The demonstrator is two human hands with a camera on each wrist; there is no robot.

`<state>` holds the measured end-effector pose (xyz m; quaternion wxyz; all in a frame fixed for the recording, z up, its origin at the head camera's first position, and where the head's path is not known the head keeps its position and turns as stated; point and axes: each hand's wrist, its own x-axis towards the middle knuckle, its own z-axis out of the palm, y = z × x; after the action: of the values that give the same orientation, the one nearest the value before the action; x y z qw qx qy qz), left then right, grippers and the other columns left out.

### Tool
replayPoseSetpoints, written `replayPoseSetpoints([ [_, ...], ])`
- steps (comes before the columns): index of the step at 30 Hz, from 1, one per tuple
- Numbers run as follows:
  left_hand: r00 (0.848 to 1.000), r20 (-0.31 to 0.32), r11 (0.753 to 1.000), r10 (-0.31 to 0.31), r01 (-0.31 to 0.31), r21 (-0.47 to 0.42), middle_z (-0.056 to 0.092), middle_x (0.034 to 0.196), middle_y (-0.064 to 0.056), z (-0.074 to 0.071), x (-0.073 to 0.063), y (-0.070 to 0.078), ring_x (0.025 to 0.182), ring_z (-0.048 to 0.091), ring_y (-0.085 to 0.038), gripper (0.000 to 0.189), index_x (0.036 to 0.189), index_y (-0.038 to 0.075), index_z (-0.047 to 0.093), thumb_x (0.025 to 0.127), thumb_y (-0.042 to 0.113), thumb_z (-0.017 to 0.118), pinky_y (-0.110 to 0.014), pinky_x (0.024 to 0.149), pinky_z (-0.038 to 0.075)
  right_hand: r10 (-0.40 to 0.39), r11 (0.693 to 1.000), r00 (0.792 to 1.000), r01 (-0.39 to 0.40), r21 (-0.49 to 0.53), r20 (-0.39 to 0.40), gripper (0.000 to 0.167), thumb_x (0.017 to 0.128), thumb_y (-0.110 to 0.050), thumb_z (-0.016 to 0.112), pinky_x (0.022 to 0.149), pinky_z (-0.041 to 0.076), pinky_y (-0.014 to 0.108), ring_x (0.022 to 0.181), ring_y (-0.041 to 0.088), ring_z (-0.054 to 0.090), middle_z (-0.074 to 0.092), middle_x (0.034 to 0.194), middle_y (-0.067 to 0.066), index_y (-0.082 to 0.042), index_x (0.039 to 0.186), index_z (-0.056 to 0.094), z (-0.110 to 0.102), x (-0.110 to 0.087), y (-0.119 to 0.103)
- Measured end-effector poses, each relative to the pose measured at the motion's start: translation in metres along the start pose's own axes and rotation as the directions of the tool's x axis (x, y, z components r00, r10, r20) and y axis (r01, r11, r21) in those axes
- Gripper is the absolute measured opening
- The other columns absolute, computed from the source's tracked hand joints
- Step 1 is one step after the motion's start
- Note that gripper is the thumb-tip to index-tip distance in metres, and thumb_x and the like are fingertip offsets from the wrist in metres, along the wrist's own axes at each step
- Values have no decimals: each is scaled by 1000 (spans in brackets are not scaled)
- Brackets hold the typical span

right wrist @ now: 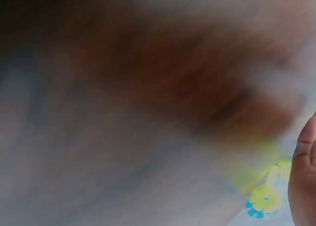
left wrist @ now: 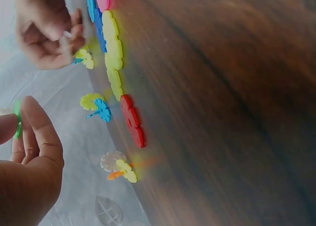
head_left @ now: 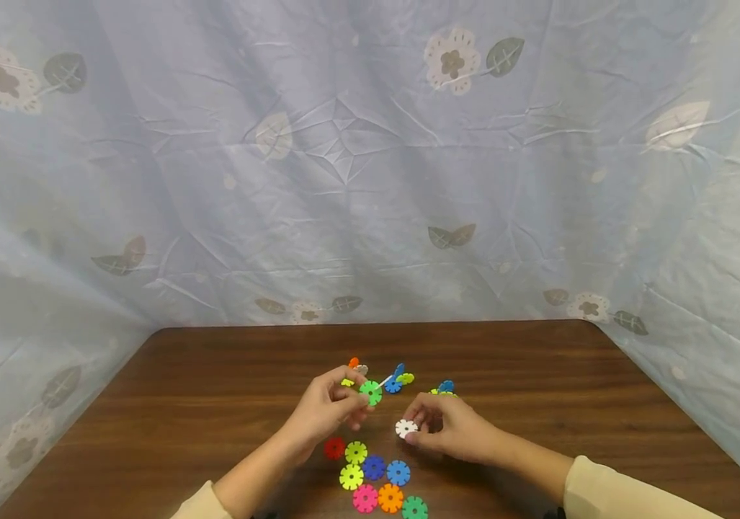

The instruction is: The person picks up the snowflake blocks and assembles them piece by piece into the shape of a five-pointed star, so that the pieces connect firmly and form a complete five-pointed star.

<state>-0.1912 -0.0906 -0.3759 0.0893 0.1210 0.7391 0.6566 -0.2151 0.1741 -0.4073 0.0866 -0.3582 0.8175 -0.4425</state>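
Observation:
Between thumb and fingers, my left hand [head_left: 331,405] pinches a green notched snowflake disc [head_left: 371,393]. A white piece [head_left: 385,381] seen edge-on juts from the green disc's upper right. My right hand [head_left: 450,429] pinches a white snowflake disc [head_left: 406,429] by its edge, lower and to the right of the green one. The left wrist view shows the left thumb and fingers [left wrist: 37,137] on the green disc's two faces. In the right wrist view most is blurred, with only part of the right hand [right wrist: 303,176] at the edge.
Loose discs lie nearest me on the wooden table [head_left: 214,389], among them a red disc [head_left: 334,448], a pink disc [head_left: 365,498] and an orange disc [head_left: 390,497]. Beyond the hands stand small joined clusters, one with blue discs [head_left: 393,385]. A patterned curtain [head_left: 357,180] hangs behind.

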Motion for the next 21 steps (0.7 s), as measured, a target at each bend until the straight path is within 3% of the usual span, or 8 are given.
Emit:
replayPoseSetpoints([
  [4,1000,18,1000,-1,1,12,79,95,-21,0,0,-1,75,72,-15,26,122,-5,59,100,8,65,-32,71,62,36,994,995,-26,104,-91,22,96,-15,75,58,60,25,75,3,64,72,95,15,2,109,69,-3,1,-13],
  [9,999,43,1000,14,-15,25,78,97,-24,2,0,1,74,72,-16,25,121,-4,59,101,10,66,-33,73,63,59,989,982,-32,147,-180,23,96,-13,75,61,63,31,74,6,65,71,93,15,4,111,70,-7,7,-28],
  [15,997,51,997,66,-67,29,76,99,-28,4,-1,2,78,72,-16,26,121,-6,59,101,9,66,-27,72,62,75,983,980,-41,182,-186,25,97,-13,74,63,63,31,70,9,66,71,93,17,6,113,69,-7,8,-35],
  [21,996,45,997,72,-74,35,75,100,-32,6,-3,2,82,73,-17,23,119,-6,60,102,7,66,-25,74,63,57,982,982,-22,189,-179,26,98,-12,73,65,63,28,69,6,67,71,96,30,7,116,69,-6,8,-38],
])
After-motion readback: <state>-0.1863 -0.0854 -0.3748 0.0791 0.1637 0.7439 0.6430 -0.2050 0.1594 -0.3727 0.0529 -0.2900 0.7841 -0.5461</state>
